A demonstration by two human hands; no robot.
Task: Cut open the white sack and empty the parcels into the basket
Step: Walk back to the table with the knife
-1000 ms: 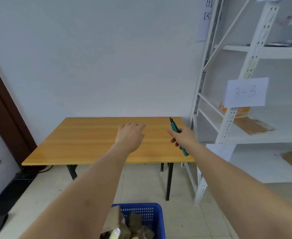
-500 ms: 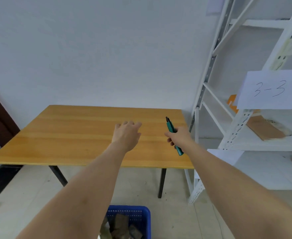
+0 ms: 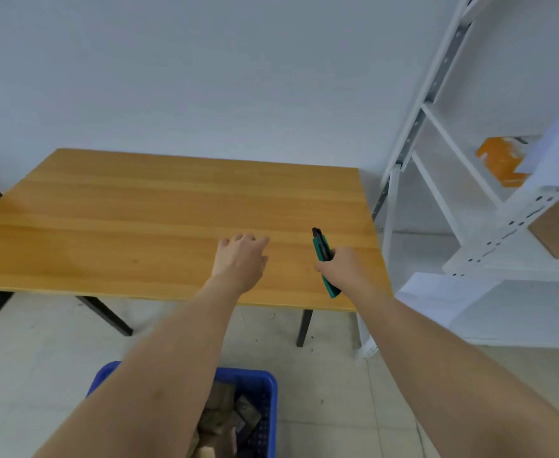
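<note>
Reaching over the wooden worktop [image 3: 106,226], your left hand [image 3: 240,259] hovers palm down with its fingers loosely extended and holding nothing, while below it on the floor the blue basket [image 3: 268,401] already holds brown parcels [image 3: 225,414], partly hidden behind your left forearm. Just to the right, your right hand [image 3: 344,269] grips a green utility knife [image 3: 322,251] with its dark tip pointing away from you above the worktop's right end. Farther right stands a white metal shelf [image 3: 502,259] carrying an orange box [image 3: 499,160] and a flat brown parcel at the edge of view; the white sack is not in sight.
</note>
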